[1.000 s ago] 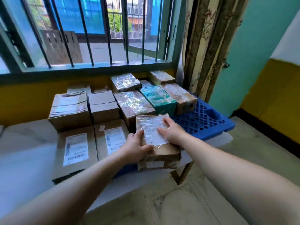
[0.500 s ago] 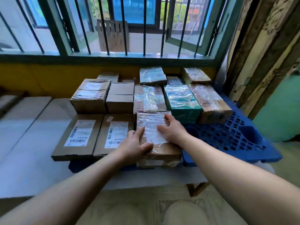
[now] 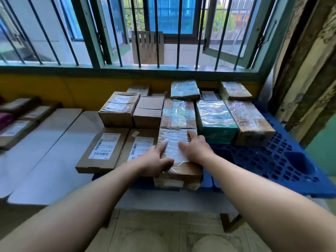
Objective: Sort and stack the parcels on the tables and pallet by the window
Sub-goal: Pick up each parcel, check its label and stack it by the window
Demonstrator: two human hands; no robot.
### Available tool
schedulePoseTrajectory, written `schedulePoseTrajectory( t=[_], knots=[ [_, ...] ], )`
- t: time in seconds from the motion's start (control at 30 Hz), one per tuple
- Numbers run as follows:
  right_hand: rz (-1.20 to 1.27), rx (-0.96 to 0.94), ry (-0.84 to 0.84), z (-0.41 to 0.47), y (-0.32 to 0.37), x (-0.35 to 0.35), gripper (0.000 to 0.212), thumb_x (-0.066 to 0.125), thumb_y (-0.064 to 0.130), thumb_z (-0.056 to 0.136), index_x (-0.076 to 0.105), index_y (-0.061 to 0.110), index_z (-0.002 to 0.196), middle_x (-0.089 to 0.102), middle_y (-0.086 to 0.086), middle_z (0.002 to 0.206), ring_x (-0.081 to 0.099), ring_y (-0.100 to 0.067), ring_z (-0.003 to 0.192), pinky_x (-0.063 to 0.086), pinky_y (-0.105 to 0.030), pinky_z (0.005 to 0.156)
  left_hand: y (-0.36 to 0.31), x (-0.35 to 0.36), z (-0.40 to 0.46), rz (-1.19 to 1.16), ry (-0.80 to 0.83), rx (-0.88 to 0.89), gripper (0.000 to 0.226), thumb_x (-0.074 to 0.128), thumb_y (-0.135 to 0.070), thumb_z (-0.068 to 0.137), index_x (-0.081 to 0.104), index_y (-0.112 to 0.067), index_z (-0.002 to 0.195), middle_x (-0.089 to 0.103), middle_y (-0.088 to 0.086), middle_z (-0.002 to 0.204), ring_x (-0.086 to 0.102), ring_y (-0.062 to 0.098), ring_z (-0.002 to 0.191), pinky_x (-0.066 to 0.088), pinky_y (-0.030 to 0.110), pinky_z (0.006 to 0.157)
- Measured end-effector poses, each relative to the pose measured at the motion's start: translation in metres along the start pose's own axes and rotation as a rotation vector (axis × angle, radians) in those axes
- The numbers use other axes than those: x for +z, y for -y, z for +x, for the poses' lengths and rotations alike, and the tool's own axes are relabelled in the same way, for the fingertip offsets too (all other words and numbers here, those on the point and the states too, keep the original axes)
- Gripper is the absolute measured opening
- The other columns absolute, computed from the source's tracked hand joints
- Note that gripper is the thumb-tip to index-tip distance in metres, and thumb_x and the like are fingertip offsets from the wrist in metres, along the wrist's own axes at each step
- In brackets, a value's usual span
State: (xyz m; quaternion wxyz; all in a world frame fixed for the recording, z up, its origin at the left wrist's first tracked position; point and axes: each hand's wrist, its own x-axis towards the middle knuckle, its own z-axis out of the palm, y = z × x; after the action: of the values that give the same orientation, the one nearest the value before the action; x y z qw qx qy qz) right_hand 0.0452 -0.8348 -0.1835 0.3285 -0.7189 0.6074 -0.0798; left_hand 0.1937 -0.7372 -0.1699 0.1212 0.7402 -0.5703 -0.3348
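Both hands on one film-wrapped parcel (image 3: pixel 179 157) at the near edge of the blue pallet (image 3: pixel 283 160), itself carried on a pale desk (image 3: pixel 45 170). Left hand (image 3: pixel 154 161) flat against the parcel's left side and top edge, right hand (image 3: pixel 195 147) spread over the top near the white label; fingers (image 3: pixel 190 134) fairly straight and laid on the film, pressing rather than wrapped round, probably to square the parcel up against its neighbours. Nose tight to another wrapped parcel (image 3: pixel 179 113) behind, left flank just beside two flat cartons (image 3: pixel 103 150) lying label-up, presumably for easy reading of the barcodes. Seemingly resting on something lower, hidden beneath. To the right a teal box (image 3: pixel 216 120) and a long brown wrapped box (image 3: pixel 249 122) side by side, taller cartons (image 3: pixel 118 110) further back toward the barred window (image 3: pixel 163 33): likely grouped by shape, flat ones forward, bulky ones behind. More flat parcels (image 3: pixel 16 128) on another desk far left, blurred. Much bare pallet on the right, so room for further stacking.
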Motion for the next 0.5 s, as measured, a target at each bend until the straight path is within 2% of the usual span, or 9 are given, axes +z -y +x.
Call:
schedulePoseTrajectory(
  t=[0.1,0.2,0.37,0.5],
  knots=[
    [-0.158,0.001,-0.039,-0.005,0.012,-0.005,0.073,0.046,0.061,0.092,0.02,0.034,0.154,0.014,-0.01,0.161,0.024,-0.035,0.144,0.032,-0.05,0.113,0.007,-0.017,-0.006,0.045,0.015,0.007,0.079,0.055,-0.051,0.091,0.009,-0.034,0.153,0.017,0.003,0.159,0.025,0.023,0.143,0.02,0.038,0.118],
    [-0.252,-0.071,-0.127,-0.013,0.034,-0.007,0.073,0.046,0.064,0.092,0.024,0.03,0.153,0.015,-0.01,0.161,0.018,-0.034,0.146,0.026,-0.051,0.113,0.024,-0.041,-0.02,0.053,-0.034,-0.009,0.079,0.055,-0.049,0.091,0.011,-0.029,0.154,0.012,0.001,0.161,0.016,0.02,0.147,0.017,0.036,0.117],
    [-0.225,-0.218,-0.153,-0.031,0.112,0.015,0.072,0.049,0.06,0.093,0.028,0.026,0.153,0.028,-0.012,0.156,0.028,-0.034,0.142,0.032,-0.05,0.111,0.076,-0.091,-0.061,0.048,-0.144,-0.067,0.079,0.058,-0.046,0.091,0.013,-0.029,0.153,0.012,0.002,0.161,0.018,0.023,0.146,0.021,0.042,0.119],
    [-0.2,-0.355,-0.087,-0.048,0.203,0.063,0.07,0.05,0.061,0.092,0.034,0.024,0.15,0.034,-0.012,0.153,0.035,-0.032,0.137,0.037,-0.047,0.11,0.145,-0.143,-0.117,0.078,-0.25,-0.099,0.076,0.055,-0.044,0.094,0.012,-0.027,0.154,0.005,0.003,0.162,0.014,0.022,0.147,0.016,0.034,0.117]
  ],
)
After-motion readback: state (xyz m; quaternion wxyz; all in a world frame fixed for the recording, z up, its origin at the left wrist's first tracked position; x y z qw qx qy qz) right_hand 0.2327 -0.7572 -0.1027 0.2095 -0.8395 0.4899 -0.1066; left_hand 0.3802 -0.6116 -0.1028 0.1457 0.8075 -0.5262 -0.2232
